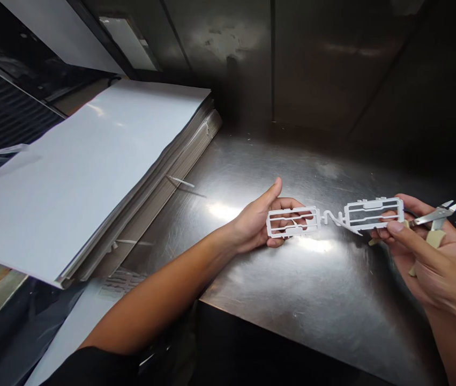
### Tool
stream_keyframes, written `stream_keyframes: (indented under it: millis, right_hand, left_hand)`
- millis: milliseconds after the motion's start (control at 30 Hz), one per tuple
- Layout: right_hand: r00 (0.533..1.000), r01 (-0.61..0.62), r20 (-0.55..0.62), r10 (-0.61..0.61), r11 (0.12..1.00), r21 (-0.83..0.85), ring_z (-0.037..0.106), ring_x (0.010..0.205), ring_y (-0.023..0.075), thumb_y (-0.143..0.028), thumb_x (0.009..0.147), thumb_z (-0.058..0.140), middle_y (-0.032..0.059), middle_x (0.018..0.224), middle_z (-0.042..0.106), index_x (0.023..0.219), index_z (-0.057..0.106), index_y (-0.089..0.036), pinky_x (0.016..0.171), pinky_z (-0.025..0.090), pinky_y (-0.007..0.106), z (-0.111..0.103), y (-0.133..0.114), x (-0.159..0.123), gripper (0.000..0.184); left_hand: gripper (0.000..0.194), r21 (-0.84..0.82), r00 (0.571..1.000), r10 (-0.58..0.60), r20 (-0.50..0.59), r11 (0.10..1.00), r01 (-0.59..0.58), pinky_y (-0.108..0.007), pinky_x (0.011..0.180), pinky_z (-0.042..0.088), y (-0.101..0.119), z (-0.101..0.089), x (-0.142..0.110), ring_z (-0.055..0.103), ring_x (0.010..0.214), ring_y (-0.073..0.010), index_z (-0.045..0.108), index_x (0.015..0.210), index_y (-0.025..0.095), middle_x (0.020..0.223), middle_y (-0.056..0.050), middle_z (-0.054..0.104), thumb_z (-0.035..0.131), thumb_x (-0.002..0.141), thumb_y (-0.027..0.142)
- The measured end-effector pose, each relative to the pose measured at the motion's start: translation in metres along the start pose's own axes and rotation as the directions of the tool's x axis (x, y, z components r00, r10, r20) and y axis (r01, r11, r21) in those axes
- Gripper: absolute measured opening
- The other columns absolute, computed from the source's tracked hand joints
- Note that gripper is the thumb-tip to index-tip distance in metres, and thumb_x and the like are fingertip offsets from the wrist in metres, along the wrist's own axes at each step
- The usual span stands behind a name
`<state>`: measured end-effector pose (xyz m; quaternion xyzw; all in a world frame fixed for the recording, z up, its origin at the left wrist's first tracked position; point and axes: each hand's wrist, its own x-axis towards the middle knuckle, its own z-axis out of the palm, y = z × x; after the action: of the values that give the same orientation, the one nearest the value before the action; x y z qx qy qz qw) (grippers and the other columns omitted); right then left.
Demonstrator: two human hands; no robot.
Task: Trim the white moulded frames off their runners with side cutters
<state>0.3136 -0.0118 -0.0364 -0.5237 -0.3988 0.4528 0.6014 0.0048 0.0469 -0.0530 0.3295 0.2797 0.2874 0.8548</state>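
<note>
A white moulded plastic piece [334, 217] spans between both hands: two rectangular frames joined by a thin curly runner. My left hand [260, 220] grips the left frame, fingers curled behind it and thumb up. My right hand [424, 252] pinches the right frame with thumb and fingers, and also holds small flush cutters [436, 215] with tan handles, their metal jaws pointing right, away from the piece. The piece hangs a little above the steel table [300, 289].
A thick stack of white sheets [91, 166] lies on the left, overhanging the table's left edge. A thin white plastic sliver [181, 181] lies beside the stack. Dark steel walls close in the back. The table's front edge runs diagonally below my arms.
</note>
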Motion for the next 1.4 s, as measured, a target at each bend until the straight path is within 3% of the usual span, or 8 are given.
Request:
stream_keyframes:
  millis: [200,467,667,800,933,1133,1233,1400]
  right_hand:
    - [0.994,0.103,-0.038,-0.106,0.993,-0.061,0.072,0.079,0.0214,-0.03,0.077,0.11,0.0081,0.095,0.074,0.128,0.085,-0.017,0.076,0.065,0.027,0.002,0.002,0.001,0.058]
    - [0.922,0.262,-0.119,-0.369,0.82,-0.509,0.077,0.087,0.0263,-0.035,0.088,0.097,0.0106,0.104,0.079,0.121,0.079,-0.019,0.078,0.063,0.035,-0.005,0.007,0.001,0.041]
    - [0.989,0.001,0.149,0.017,0.993,-0.12,0.075,0.074,0.0273,-0.068,0.106,0.087,0.0126,0.087,0.074,0.1,0.08,-0.018,0.06,0.066,0.032,0.002,0.002,-0.008,0.05]
    - [0.836,-0.483,0.412,0.362,0.842,0.24,0.075,0.115,0.0446,-0.081,0.11,0.069,0.0147,0.112,0.075,0.108,0.083,-0.024,0.09,0.07,0.067,0.007,0.003,-0.011,0.059]
    - [0.75,-0.635,0.452,0.483,0.719,0.285,0.061,0.139,0.0506,-0.086,0.112,0.054,0.0193,0.134,0.07,0.127,0.081,-0.023,0.099,0.063,0.077,0.01,0.004,-0.015,0.07]
    - [0.882,-0.198,0.414,0.227,0.974,-0.112,0.074,0.093,0.03,-0.079,0.116,0.064,0.0114,0.112,0.075,0.15,0.074,-0.03,0.085,0.069,0.044,0.016,0.005,-0.031,0.06]
    - [0.931,0.132,0.363,0.022,0.911,-0.392,0.064,0.072,0.02,-0.069,0.117,0.071,0.0052,0.093,0.074,0.131,0.084,-0.028,0.063,0.054,0.027,0.012,0.01,-0.036,0.046]
    - [0.913,0.267,0.405,-0.048,0.821,-0.504,0.064,0.066,0.0188,-0.069,0.119,0.068,0.0019,0.086,0.072,0.124,0.087,-0.027,0.058,0.048,0.028,0.011,0.014,-0.036,0.046]
  left_hand:
    - [0.085,0.121,0.953,-0.213,0.216,0.974,0.19,-0.023,0.049,0.062,-0.002,0.0,-0.005,0.075,0.074,-0.0223,0.071,0.131,0.009,0.106,-0.019,0.076,0.048,0.111,0.089]
    - [0.048,0.156,0.996,0.059,-0.069,0.987,-0.048,-0.01,0.037,0.038,-0.002,0.009,-0.005,0.055,0.051,-0.0068,0.072,0.127,0.016,0.082,0.001,0.064,0.098,0.096,0.043]
    - [0.05,0.289,0.919,0.341,-0.198,0.916,-0.277,-0.012,0.042,0.046,-0.006,0.012,-0.003,0.063,0.062,-0.0087,0.077,0.132,0.02,0.1,-0.004,0.071,0.096,0.097,0.051]
    - [0.056,0.299,0.905,0.372,-0.206,0.905,-0.303,-0.012,0.042,0.043,-0.007,0.012,-0.003,0.062,0.061,-0.0089,0.077,0.132,0.019,0.097,-0.004,0.071,0.092,0.098,0.061]
    - [0.056,0.319,0.889,0.404,-0.217,0.89,-0.326,-0.012,0.042,0.042,-0.007,0.012,-0.002,0.061,0.061,-0.0088,0.078,0.133,0.019,0.097,-0.005,0.072,0.092,0.099,0.061]
    - [0.05,0.309,0.898,0.414,-0.148,0.882,-0.355,-0.011,0.042,0.046,-0.012,0.012,-0.002,0.064,0.064,-0.0095,0.077,0.135,0.02,0.098,-0.005,0.073,0.093,0.101,0.053]
    - [0.046,0.307,0.903,0.42,-0.091,0.875,-0.376,-0.011,0.042,0.048,-0.015,0.013,-0.003,0.065,0.066,-0.0109,0.078,0.135,0.021,0.098,-0.004,0.073,0.094,0.1,0.046]
    - [0.04,0.362,0.909,0.417,-0.01,0.849,-0.386,-0.012,0.046,0.052,-0.016,0.02,-0.008,0.068,0.074,-0.0126,0.079,0.136,0.023,0.108,-0.006,0.074,0.092,0.103,0.041]
